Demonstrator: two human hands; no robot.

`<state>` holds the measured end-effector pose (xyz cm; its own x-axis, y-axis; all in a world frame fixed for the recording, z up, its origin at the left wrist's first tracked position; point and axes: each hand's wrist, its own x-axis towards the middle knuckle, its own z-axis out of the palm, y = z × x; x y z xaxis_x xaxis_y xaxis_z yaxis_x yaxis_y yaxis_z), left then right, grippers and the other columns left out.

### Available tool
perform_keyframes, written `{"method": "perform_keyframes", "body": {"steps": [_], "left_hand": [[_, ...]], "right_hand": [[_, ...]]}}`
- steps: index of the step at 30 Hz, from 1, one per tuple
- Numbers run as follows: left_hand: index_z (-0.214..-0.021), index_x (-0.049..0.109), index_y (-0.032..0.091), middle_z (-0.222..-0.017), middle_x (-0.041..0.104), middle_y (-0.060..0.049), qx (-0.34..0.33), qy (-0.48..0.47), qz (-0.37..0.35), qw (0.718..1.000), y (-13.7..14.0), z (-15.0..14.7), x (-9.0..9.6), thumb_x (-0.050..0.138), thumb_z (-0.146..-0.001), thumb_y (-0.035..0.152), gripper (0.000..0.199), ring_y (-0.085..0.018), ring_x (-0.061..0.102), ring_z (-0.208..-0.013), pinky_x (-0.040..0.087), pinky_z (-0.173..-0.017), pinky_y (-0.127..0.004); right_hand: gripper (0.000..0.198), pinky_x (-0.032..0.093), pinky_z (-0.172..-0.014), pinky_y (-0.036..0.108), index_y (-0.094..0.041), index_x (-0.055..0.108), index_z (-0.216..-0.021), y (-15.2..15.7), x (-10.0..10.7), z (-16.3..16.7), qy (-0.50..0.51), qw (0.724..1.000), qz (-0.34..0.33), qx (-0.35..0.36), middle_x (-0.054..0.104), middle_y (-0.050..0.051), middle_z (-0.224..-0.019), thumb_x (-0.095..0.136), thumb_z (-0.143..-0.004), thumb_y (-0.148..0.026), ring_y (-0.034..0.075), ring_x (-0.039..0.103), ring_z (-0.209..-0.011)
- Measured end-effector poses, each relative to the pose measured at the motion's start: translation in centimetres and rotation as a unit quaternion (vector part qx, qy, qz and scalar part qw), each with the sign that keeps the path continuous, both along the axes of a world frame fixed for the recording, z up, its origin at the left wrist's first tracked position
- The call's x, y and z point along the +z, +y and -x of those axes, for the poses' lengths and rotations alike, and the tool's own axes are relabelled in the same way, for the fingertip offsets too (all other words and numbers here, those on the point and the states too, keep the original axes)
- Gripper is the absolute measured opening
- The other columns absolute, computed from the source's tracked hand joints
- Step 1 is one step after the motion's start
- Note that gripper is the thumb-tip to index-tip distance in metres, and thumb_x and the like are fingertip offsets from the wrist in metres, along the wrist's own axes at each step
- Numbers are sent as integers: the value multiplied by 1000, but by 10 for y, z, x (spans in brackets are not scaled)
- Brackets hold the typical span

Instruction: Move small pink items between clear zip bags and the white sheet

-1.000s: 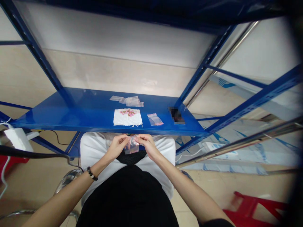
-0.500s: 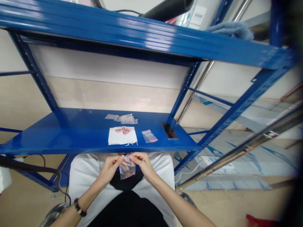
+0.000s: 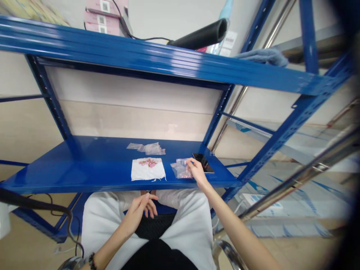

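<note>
At the right part of the blue shelf, my right hand (image 3: 196,170) pinches the edge of a small clear zip bag (image 3: 184,171) with pinkish pieces inside. It lies over or against another clear bag (image 3: 176,167), and where one ends and the other begins is hard to see. Over my lap, below the shelf edge, my left hand (image 3: 143,208) is empty with its fingers apart. A white cloth pouch (image 3: 143,174) lies flat on the shelf between the hands, and a small heap of pink pieces (image 3: 149,162) rests on it.
Several flat clear bags (image 3: 152,149) lie behind the pouch on the blue shelf (image 3: 92,168). A black phone (image 3: 206,165) is just beyond my right hand. Overhead runs an upper blue beam (image 3: 157,62) bearing a black tube (image 3: 199,35), pink boxes (image 3: 105,17) and a blue cloth (image 3: 264,56).
Both hands held the filled bag over my lap. My right hand has carried it up and right to the shelf; my left hand has let go. The view has tilted up slightly.
</note>
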<state>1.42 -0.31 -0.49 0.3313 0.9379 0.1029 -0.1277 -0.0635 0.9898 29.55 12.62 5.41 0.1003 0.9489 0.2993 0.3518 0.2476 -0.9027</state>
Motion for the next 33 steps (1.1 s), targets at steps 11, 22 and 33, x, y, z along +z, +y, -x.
{"method": "perform_keyframes", "body": {"steps": [11, 22, 33], "left_hand": [[-85, 64, 12, -62, 68, -10, -16, 22, -2, 1000, -3, -8, 0, 28, -98, 57, 59, -16, 60, -52, 36, -48, -25], [-69, 54, 20, -57, 57, -4, 8, 429, -507, 748, -27, -5, -3, 44, -90, 16, 24, -16, 51, -55, 31, -60, -33], [-69, 53, 20, -57, 59, -3, 0, 453, -501, 737, -21, -9, -8, 49, -88, 19, 19, -17, 53, -55, 33, -60, -35]], "right_hand": [[44, 40, -88, 35, -14, 54, -130, 51, 3, 15, -447, 891, -29, -69, 61, 18, -117, 53, -87, -22, 29, 55, -108], [40, 35, -98, 39, -17, 54, -129, 102, 26, 136, -546, 828, -124, 40, 56, 15, -128, 44, -91, -10, 27, 46, -120], [29, 26, -105, 42, -10, 69, -106, 134, 24, 156, -608, 750, -224, 130, 56, 18, -127, 43, -92, -8, 28, 39, -125]]}}
